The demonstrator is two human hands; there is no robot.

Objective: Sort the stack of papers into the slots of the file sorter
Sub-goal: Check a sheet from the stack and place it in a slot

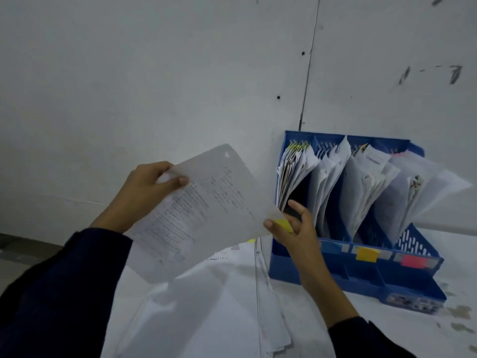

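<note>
Fingers of the left hand (149, 182) pinch a printed sheet (196, 210) above the paper stack (206, 306), while the right hand (294, 228), fingers spread, steadies its yellow-tabbed corner toward the blue file sorter (361, 270) at the tabletop's back edge, presumably to match a slot.

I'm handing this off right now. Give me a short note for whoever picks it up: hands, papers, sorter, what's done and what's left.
Left hand: pinching the upper left edge of a printed sheet, held in the air.
Right hand: fingers spread at the sheet's lower right corner, by a yellow tab, just in front of the leftmost slot.
Blue file sorter: stands against the wall on the right; all its slots already hold papers. Yellow and red labels on its front.
Stack of papers: lies on the table below the hands, still thick.
Done: many sheets filed. Left: slot this sheet, then work through the stack.
</note>
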